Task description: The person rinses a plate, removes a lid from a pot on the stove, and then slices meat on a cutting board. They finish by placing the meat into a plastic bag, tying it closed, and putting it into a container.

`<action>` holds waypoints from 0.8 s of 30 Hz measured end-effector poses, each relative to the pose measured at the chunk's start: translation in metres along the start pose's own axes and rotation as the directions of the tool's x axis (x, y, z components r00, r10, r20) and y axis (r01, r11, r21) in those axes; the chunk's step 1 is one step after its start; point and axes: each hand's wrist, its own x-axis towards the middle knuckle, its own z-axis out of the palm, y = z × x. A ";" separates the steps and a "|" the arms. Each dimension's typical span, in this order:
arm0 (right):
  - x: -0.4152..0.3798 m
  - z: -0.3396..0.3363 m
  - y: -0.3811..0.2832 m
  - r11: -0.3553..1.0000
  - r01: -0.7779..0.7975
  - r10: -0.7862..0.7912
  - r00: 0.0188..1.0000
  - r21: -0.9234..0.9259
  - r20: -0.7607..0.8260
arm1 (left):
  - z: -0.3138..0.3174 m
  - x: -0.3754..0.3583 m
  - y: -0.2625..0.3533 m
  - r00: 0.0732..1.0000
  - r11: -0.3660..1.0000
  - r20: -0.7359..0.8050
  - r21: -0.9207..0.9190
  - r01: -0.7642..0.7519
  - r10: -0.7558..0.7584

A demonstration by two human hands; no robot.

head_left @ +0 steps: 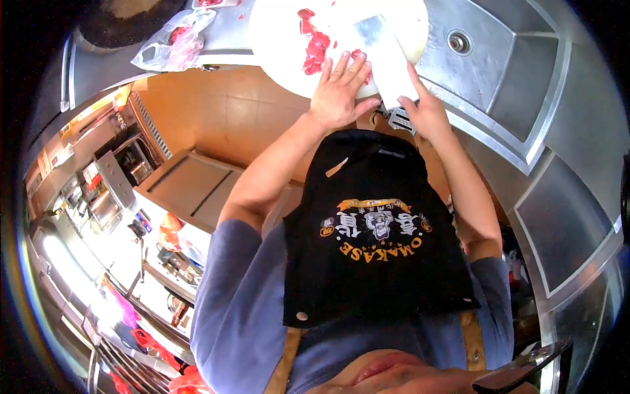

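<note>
A round white cutting board at the top of the view bears several pieces of raw red meat. My left hand lies palm down at the board's near edge, fingers slightly spread, with bits of red meat beside and partly under its fingertips. To its right, my right hand is closed around the lower end of a broad-bladed cleaver. One finger stretches along the side of the cleaver. Its wide blade rests over the board, and the handle is mostly hidden by the hand.
A metal sink with a drain adjoins the board on the right. A plastic bag with red contents sits on the counter at the left, near a large dark round pan. A slotted metal utensil shows just below the board.
</note>
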 end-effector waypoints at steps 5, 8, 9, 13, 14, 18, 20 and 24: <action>-0.017 0.012 0.025 0.974 0.221 -0.225 0.969 -0.052 -0.104 | -0.001 0.000 -0.001 1.000 1.000 0.012 0.016 0.004 -0.004; 0.022 0.016 0.005 0.991 0.128 -0.128 0.992 0.039 -0.013 | -0.002 -0.001 0.000 1.000 0.999 0.022 0.044 -0.002 0.001; 0.031 0.018 0.003 0.984 0.181 -0.180 0.983 0.007 -0.029 | -0.002 -0.001 0.000 1.000 0.998 0.014 0.054 0.021 -0.022; 0.013 0.013 -0.001 0.986 0.055 -0.068 0.994 0.157 0.081 | -0.001 -0.002 0.002 0.998 0.993 0.022 0.105 0.054 -0.056; -0.002 0.013 0.005 0.986 0.056 -0.069 0.994 0.155 0.081 | -0.002 -0.003 0.002 0.998 0.993 0.020 0.104 0.055 -0.058; -0.049 -0.006 0.054 0.982 0.173 -0.183 0.970 0.074 0.160 | -0.007 -0.009 0.001 0.997 0.995 0.020 0.057 0.079 -0.081; -0.060 -0.042 0.055 0.996 -0.011 -0.011 0.966 0.084 0.257 | -0.007 -0.014 -0.004 0.996 0.996 0.032 0.048 0.076 -0.077; -0.061 -0.059 0.038 0.948 -0.225 0.193 0.969 0.227 0.156 | -0.013 -0.016 -0.008 0.998 0.999 0.052 0.043 0.021 -0.024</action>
